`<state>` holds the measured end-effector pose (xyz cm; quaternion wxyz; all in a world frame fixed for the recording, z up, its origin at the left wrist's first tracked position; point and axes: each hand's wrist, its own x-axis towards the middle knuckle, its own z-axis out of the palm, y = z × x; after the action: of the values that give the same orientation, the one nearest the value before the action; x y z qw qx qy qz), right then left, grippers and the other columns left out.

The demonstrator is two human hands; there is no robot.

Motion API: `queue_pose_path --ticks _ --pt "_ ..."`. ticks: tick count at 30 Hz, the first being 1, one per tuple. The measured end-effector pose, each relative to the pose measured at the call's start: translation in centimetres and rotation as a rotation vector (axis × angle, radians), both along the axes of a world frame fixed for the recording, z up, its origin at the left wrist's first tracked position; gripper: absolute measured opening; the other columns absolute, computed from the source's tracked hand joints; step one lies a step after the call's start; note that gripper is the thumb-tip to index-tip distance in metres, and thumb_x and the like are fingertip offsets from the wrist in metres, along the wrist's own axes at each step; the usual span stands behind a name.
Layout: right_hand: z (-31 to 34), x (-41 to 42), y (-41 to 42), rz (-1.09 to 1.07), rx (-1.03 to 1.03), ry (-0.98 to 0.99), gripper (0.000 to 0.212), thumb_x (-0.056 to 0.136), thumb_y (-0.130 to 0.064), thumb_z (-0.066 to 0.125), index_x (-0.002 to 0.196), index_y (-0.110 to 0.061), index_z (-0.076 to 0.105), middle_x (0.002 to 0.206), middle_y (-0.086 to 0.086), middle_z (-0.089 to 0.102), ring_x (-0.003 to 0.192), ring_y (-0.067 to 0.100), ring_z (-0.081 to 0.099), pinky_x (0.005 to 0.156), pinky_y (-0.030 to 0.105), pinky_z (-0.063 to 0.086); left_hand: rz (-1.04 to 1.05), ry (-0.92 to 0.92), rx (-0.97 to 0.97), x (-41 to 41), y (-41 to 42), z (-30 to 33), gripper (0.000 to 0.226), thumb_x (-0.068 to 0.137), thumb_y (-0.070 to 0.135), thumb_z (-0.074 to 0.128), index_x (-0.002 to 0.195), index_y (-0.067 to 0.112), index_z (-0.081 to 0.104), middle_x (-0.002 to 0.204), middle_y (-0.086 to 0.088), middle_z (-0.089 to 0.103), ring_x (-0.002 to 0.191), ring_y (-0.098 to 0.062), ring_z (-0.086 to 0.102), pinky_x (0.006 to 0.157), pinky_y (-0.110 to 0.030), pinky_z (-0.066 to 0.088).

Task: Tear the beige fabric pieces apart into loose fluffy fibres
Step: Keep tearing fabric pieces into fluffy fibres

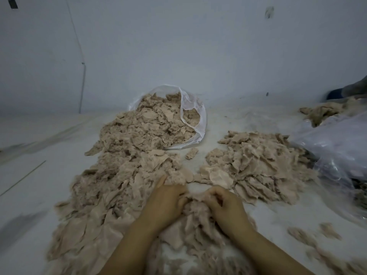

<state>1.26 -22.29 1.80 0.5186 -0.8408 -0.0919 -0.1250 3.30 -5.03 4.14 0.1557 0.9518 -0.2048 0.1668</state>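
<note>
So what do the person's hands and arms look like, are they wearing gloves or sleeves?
No gloves: the left hand and right hand are bare. No sleeves show either; both forearms are uncovered right down to the picture's bottom edge. I see no rings, watch or bracelets.

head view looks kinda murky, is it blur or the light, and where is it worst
Head view: dim, flat, bluish light, no hard shadows. Edges smear worst, like the dark streak at the left edge and the scraps at lower right. Wide-angle bend curves the floor line. Both hands and the clump in their grip are soft; the bag is clearer.
</note>
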Motion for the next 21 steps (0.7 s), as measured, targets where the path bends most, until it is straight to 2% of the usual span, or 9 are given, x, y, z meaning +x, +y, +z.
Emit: queue_pose_path --ticks 2,4,7,9,11,14,16,18,21 --pt "0.2 0.2 -0.4 -0.044 0.209 0.115 0.022 0.092 -0.013 0.059 0.071 -0.017 0.061 0.068 -0.003 0.064 0.066 0.018 0.057 0.059 0.023 0.044 -0.010 -0.001 0.001 0.0 0.6 -0.5 0.026 0.087 0.010 0.051 0.100 0.022 0.070 0.096 0.003 0.071 0.094 -0.010 0.061 0.117 -0.024 -0.009" --pt "0.3 0.3 -0.6 -0.063 0.459 0.247 0.022 0.094 -0.010 0.053 0.074 -0.004 0.061 0.063 0.008 0.061 0.060 0.024 0.051 0.054 0.026 0.041 0.016 -0.002 0.021 0.0 1.1 -0.6 0.042 0.076 0.001 0.048 0.104 0.023 0.071 0.102 0.005 0.070 0.102 -0.008 0.060 0.113 -0.018 -0.016" --pt "0.4 0.7 -0.9 -0.014 0.707 0.363 0.016 0.094 0.001 0.044 0.093 0.009 0.058 0.077 0.019 0.057 0.070 0.030 0.049 0.066 0.038 0.040 -0.006 0.049 -0.080 0.1 1.6 -0.8 0.045 0.071 0.011 0.047 0.107 0.028 0.068 0.106 0.015 0.064 0.114 -0.005 0.053 0.115 -0.020 -0.011" --pt "0.8 0.3 -0.7 0.086 0.713 0.401 0.017 0.092 0.004 0.047 0.092 0.002 0.064 0.077 0.018 0.065 0.066 0.028 0.059 0.064 0.033 0.047 -0.110 0.217 -0.483 -0.5 0.8 -0.3 0.045 0.072 0.028 0.048 0.115 0.037 0.060 0.113 0.028 0.057 0.126 0.001 0.042 0.114 -0.024 0.019" --pt "1.1 -0.1 -0.1 0.176 0.763 0.429 0.024 0.088 0.008 0.047 0.090 -0.002 0.068 0.079 0.017 0.070 0.067 0.027 0.066 0.059 0.032 0.053 -0.205 0.339 -0.815 -0.9 -0.3 0.3 0.041 0.079 0.038 0.057 0.120 0.038 0.051 0.117 0.026 0.059 0.119 0.006 0.050 0.097 -0.014 0.039" --pt "0.9 -0.1 0.2 0.199 0.853 0.450 0.026 0.092 0.000 0.046 0.103 -0.001 0.070 0.097 0.019 0.072 0.085 0.031 0.070 0.070 0.037 0.058 -0.156 0.391 -0.682 -0.9 -1.5 -0.2 0.023 0.090 0.026 0.062 0.113 0.026 0.064 0.096 0.013 0.066 0.087 0.003 0.060 0.079 -0.015 0.046" --pt "0.8 -0.1 -0.2 0.158 0.761 0.423 0.037 0.097 -0.039 0.048 0.100 -0.012 0.073 0.099 0.011 0.073 0.090 0.024 0.071 0.073 0.033 0.057 -0.136 0.382 -0.661 -0.8 -1.8 -0.6 0.012 0.091 0.016 0.059 0.089 0.018 0.070 0.079 0.005 0.065 0.071 -0.004 0.057 0.069 -0.019 0.046" --pt "0.8 -0.2 -0.5 0.152 0.572 0.353 0.048 0.076 -0.061 0.057 0.104 -0.023 0.067 0.103 0.003 0.070 0.089 0.014 0.069 0.075 0.028 0.055 -0.142 0.376 -0.738 -0.9 -1.8 -0.8 0.015 0.091 0.014 0.059 0.081 0.017 0.070 0.073 0.001 0.062 0.064 -0.007 0.053 0.062 -0.019 0.043" --pt "0.5 -0.4 -0.2 0.164 0.492 0.365 0.040 0.073 -0.038 0.076 0.104 -0.016 0.065 0.095 0.014 0.070 0.076 0.020 0.068 0.068 0.027 0.055 -0.160 0.344 -0.767 -0.8 -1.7 -1.0 0.017 0.090 0.013 0.059 0.077 0.019 0.068 0.065 0.006 0.058 0.059 -0.005 0.048 0.057 -0.017 0.040"
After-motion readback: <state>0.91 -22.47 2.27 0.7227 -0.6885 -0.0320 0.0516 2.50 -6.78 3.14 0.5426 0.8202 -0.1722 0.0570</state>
